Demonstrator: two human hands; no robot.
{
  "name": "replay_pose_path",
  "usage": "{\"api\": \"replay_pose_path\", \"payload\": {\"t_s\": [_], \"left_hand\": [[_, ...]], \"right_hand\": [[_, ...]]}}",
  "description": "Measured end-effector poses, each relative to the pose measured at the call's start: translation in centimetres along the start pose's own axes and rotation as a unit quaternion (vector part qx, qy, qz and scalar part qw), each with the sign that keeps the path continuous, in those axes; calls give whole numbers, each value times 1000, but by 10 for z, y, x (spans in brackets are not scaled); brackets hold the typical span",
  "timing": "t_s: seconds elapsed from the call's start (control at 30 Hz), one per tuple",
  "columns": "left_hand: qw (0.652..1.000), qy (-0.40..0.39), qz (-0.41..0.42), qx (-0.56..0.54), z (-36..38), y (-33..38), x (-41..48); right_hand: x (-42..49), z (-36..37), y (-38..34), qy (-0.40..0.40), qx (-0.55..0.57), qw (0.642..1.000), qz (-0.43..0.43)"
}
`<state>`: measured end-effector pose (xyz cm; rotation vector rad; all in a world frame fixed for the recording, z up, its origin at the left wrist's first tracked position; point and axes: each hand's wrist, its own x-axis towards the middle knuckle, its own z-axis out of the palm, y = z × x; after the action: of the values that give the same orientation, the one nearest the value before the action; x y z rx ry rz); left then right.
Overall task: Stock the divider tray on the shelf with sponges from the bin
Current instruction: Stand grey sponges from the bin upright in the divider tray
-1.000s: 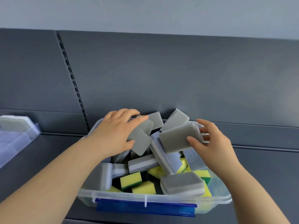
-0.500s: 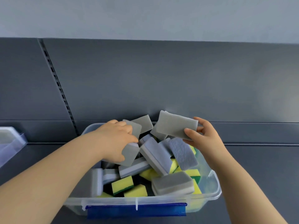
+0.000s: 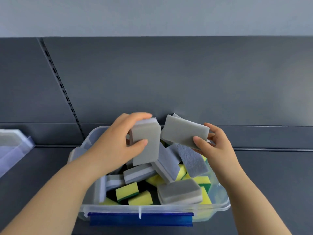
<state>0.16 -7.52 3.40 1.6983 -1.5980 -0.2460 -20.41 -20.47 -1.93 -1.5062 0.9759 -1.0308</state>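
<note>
Evidently bound for the clear plastic divider tray (image 3: 16, 146) at nine o'clock, left hand (image 3: 113, 148) pinches an upright grey foam sponge (image 3: 147, 141), right hand (image 3: 218, 148) a tilted grey foam sponge (image 3: 183, 131).

No readable text, label, brand or number is showing on any sponge (image 3: 179, 192), the clear bin (image 3: 218, 209), its blue latch (image 3: 140, 219) at 6 o'clock, or the grey shelf panel (image 3: 169, 78) at 12 o'clock.

Bare shelf (image 3: 50, 167) betw. tray (image 3: 15, 150) and bin (image 3: 152, 209); back panel (image 3: 169, 82) behind bin.
</note>
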Motion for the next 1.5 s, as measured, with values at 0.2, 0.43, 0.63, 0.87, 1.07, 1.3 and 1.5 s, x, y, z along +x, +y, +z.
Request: {"api": "replay_pose_path", "payload": {"t_s": [0.2, 0.43, 0.63, 0.87, 1.07, 1.3, 1.5], "left_hand": [[987, 99, -22, 122, 22, 8, -19], [973, 143, -33, 180, 8, 28, -50], [959, 178, -57, 211, -32, 20, -110], [945, 191, -96, 247, -113, -19, -210], [927, 215, -152, 266, -192, -69, -325], [909, 259, -229, 235, -247, -108, -409], [889, 299, -262, 226, -282, -157, -417]], "right_hand": [[-16, 1, 3, -40, -26, 997, -58], [-36, 13, 1, -65, 61, 993, -82], [-75, 54, -28, -86, 72, 983, -143], [-150, 148, -46, -130, 25, 974, -183], [-239, 255, -47, -181, -9, 958, -221], [-278, 337, -70, -236, -17, 940, -246], [-258, 392, -74, -210, -45, 949, -231]]}}
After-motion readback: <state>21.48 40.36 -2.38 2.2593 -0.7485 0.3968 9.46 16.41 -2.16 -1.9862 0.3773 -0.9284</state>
